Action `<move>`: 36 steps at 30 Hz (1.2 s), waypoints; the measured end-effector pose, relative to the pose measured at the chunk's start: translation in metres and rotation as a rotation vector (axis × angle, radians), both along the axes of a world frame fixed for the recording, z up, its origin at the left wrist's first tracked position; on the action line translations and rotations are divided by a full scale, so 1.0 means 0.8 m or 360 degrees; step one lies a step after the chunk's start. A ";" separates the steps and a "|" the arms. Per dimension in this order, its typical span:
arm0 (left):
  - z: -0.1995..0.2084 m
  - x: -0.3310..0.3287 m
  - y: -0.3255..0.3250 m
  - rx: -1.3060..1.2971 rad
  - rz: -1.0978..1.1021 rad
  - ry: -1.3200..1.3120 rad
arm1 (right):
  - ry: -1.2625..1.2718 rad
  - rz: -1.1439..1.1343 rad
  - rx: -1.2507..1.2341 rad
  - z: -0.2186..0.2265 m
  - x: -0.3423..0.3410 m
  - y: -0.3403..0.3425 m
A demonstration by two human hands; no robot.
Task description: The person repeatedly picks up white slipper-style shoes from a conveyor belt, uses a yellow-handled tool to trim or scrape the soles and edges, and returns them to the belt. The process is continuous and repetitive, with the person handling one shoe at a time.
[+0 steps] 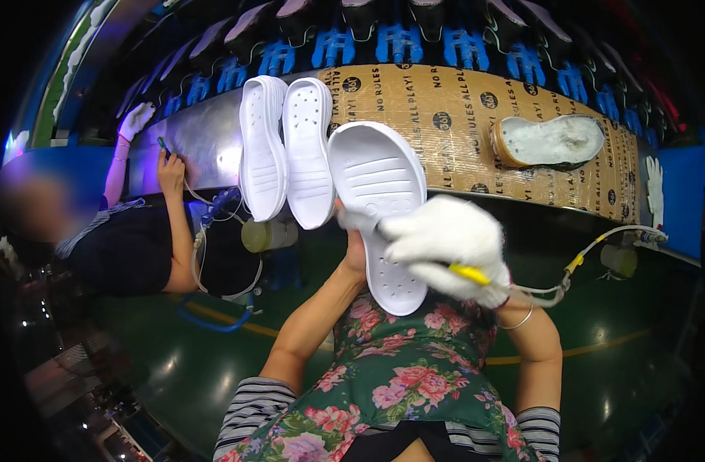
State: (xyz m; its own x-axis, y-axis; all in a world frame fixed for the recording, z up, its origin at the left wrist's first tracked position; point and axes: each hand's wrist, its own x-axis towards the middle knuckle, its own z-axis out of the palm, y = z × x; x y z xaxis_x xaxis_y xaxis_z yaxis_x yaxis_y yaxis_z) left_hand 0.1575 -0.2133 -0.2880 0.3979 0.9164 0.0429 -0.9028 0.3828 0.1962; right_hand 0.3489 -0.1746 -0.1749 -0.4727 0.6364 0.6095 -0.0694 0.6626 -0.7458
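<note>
My bare left hand (355, 252) grips a white shoe sole (379, 173) by its left edge, fingers mostly hidden beneath it. The sole is tilted with its ridged, hole-dotted inner side up. Over its middle, my white-gloved right hand (449, 237) is closed on a hose-fed brush (468, 273), whose yellow fitting shows at the palm. The brush's tip is blurred near the sole's surface. Left of the held sole, stacked white soles (261, 146) and another white sole (307, 154) lie side by side at the bench edge.
Printed cardboard (453, 115) covers part of the metal bench (191, 146). On it lies a used sole (553, 141) with a whitened inside. A white glove (654, 192) lies at right. Dark shoes hang beyond on blue holders (399, 45). A co-worker (129, 246) works at left.
</note>
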 end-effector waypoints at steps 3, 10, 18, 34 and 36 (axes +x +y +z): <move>0.027 -0.006 0.003 -0.0175 0.0015 0.0721 | -0.0181 -0.0366 0.0257 -0.001 0.000 0.004; -0.036 -0.026 0.022 -0.0089 0.0020 0.0301 | -0.0116 -0.0093 0.0140 -0.003 -0.007 -0.011; 0.038 -0.015 0.051 0.0021 -0.0144 -0.0081 | -0.0066 0.0097 0.0232 -0.024 -0.017 -0.040; 0.031 -0.030 0.114 0.0338 -0.0075 -0.0099 | -0.0383 -0.0049 0.0240 -0.016 -0.019 -0.059; 0.030 -0.035 0.121 0.0383 -0.0193 -0.0046 | -0.0024 0.0194 0.0009 -0.024 -0.024 -0.058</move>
